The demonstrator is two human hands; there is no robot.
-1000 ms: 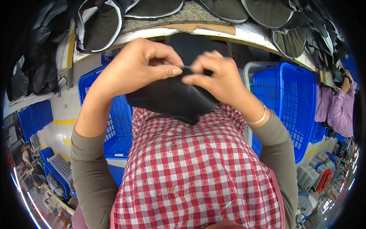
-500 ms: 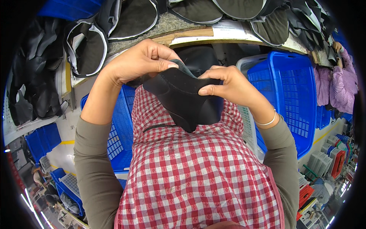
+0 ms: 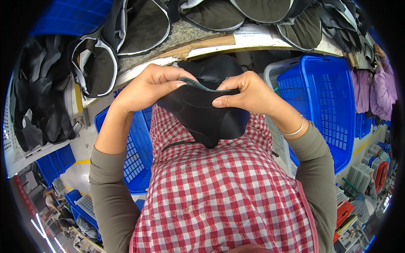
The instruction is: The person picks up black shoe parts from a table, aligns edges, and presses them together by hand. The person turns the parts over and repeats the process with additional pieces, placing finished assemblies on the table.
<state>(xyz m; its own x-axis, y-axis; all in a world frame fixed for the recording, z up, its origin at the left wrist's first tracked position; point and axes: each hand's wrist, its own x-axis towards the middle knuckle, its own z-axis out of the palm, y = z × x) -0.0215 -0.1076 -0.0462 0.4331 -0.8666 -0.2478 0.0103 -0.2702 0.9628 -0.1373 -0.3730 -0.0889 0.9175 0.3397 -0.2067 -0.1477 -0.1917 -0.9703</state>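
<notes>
A black shoe upper [image 3: 198,110] with a stitched seam and a greyish lining along its top edge hangs between my hands, above my lap. My left hand [image 3: 148,89] pinches that edge at its left end, thumb on the outer face. At the right end my right hand [image 3: 249,92] grips the same edge between thumb and bent fingers. Between the two grips the edge is drawn into a shallow curve, and the rest of the upper droops toward my checked apron [image 3: 211,185].
Ahead runs a worktable edge [image 3: 202,48] with dark, white-edged pieces [image 3: 145,29] on it. A blue basket [image 3: 333,109] stands at right, another [image 3: 137,147] at left. Black pieces [image 3: 42,92] fill a white crate at far left. Another person's sleeve [image 3: 383,95] shows at far right.
My left hand has come down a little, and the upper's top edge is now flatter, with less of a peak at the left. Both hands keep hold of it.
</notes>
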